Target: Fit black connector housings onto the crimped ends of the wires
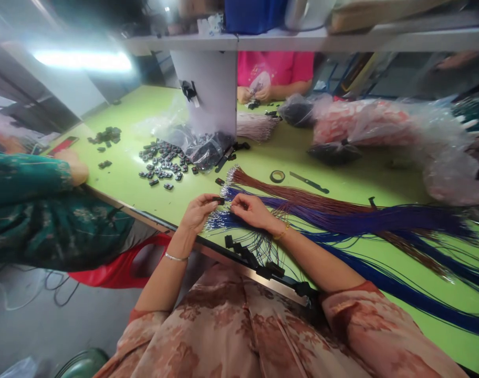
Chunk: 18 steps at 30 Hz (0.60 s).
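Wears a loose pinkish-beige garment (219,325) printed with large rust-brown flowers (184,362), with a seam-like line (248,315) down the middle. Has wide sleeves (365,312) in the same print, ending near the elbows in plain rust-coloured edging (369,286). Shows a slim silvery bangle (176,258) on the left wrist (187,237), a thin yellowish bracelet (282,231) on the right wrist (273,224)

The light-green desk (125,178) is carrying long bundles of wire: brown wires (271,189), purple wires (353,218) and dark blue wires (401,294) are stretching toward the right, silvery terminals at their left ends. Loose black connector housings (166,160) are lying scattered left of them, beside a clear plastic bag (208,149) of dark parts; a smaller black cluster (107,136) is sitting farther left. A roll of black tape (278,176) and a flat, dark blade-like tool (310,182) are resting beyond the brown wires. Farther back, white wires (259,126) are lying near a bulging bag of pink-and-white pieces (365,123).
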Available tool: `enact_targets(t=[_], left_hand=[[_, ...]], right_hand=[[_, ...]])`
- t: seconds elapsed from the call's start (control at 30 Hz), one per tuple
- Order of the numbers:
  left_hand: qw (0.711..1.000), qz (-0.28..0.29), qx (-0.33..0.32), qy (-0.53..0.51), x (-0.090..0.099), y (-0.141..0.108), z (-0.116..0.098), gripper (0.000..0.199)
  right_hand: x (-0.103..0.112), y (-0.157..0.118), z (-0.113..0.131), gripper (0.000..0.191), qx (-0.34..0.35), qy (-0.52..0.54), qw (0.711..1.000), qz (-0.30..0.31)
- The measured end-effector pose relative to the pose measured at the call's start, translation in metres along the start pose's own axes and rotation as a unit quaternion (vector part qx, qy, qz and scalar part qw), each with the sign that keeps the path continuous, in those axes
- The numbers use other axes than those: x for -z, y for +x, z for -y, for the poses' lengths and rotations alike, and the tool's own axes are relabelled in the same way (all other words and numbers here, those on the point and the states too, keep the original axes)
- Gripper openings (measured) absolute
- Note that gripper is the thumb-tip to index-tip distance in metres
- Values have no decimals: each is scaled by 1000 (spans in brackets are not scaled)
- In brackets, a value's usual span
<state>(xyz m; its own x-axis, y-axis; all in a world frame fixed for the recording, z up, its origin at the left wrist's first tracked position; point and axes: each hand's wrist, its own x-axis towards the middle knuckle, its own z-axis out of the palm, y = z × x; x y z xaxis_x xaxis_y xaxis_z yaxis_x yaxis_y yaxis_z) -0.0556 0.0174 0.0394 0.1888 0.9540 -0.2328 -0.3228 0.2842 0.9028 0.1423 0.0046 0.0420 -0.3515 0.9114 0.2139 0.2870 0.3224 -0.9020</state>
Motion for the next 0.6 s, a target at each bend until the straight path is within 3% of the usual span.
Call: enact_targets(t=[0.27,0.43,0.6], left_hand=[[994,18,47,-96,-19,-7,17,31],[991,33,59,-116,-22,-6,24,21],[990,48,61,-115,-21,-5,26,24]], right_hand=[[2,-5,1,13,15,-82,996,-24],[1,-6,1,15,7,-142,989,-33],[2,-7,3,16,20,-154,987,-30]])
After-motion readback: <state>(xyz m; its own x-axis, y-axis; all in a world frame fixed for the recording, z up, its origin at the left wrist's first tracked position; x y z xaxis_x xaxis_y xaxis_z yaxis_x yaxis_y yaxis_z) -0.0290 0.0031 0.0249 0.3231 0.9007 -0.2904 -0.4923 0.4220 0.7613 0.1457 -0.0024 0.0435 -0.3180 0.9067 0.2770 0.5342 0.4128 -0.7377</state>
